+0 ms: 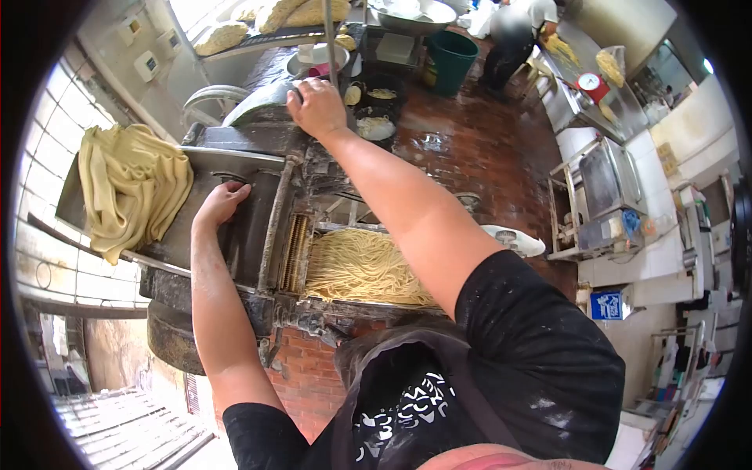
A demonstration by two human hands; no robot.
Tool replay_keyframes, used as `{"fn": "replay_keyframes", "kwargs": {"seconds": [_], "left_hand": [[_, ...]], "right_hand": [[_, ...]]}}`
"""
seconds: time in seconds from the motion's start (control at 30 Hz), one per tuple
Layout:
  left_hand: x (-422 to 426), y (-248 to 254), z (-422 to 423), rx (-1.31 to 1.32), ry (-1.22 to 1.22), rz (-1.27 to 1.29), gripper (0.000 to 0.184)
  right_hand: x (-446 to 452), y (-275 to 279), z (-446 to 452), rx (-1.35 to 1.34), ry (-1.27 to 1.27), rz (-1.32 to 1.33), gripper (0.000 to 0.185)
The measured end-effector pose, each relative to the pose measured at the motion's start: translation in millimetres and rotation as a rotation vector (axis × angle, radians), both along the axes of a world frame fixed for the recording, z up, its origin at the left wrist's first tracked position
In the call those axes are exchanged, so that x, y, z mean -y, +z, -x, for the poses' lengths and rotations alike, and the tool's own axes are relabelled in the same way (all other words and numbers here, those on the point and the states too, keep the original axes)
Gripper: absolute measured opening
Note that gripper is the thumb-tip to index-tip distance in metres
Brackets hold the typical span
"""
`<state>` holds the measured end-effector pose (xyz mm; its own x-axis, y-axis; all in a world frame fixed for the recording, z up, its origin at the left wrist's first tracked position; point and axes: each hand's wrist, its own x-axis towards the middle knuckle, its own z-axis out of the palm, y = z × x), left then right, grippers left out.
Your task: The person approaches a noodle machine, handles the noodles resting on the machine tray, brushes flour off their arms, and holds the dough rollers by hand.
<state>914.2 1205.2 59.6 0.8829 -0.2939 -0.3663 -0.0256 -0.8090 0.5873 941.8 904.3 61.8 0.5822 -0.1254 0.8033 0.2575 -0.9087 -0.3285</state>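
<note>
My left hand (222, 204) is at the roller end of the metal feed tray (174, 244), its fingers curled on a dark part that I cannot make out. My right hand (317, 108) rests on top of the machine's far side, fingers bent over a dark part beside a rounded cover (262, 100). Folded sheets of yellow dough (129, 188) lie heaped at the tray's left end. Between the tray and the noodles stands a ridged cutting roller (296, 252). Cut yellow noodles (360, 268) fill the tray right of it, partly behind my right forearm.
A green bin (450, 63) and dark tubs (380, 98) stand on the brick floor (462, 145). Another person (513, 47) works at a metal counter with a red scale (592, 88). Bagged noodles (301, 14) lie on a shelf beyond the machine.
</note>
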Motion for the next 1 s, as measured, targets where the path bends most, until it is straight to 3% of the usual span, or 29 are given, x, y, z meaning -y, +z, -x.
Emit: {"fn": "replay_keyframes", "kwargs": {"seconds": [0.4,1.0], "left_hand": [[-6.9,-11.0,-8.6,0.057,-0.082,-0.017,0.057],[0.8,8.0,6.0,0.025,-0.01,-0.008,0.055]], "right_hand": [[-1.3,-0.9,-2.1,0.049,0.009,-0.008,0.036],[-0.4,-2.3,-3.6,0.016,-0.008,0.013,0.04]]}}
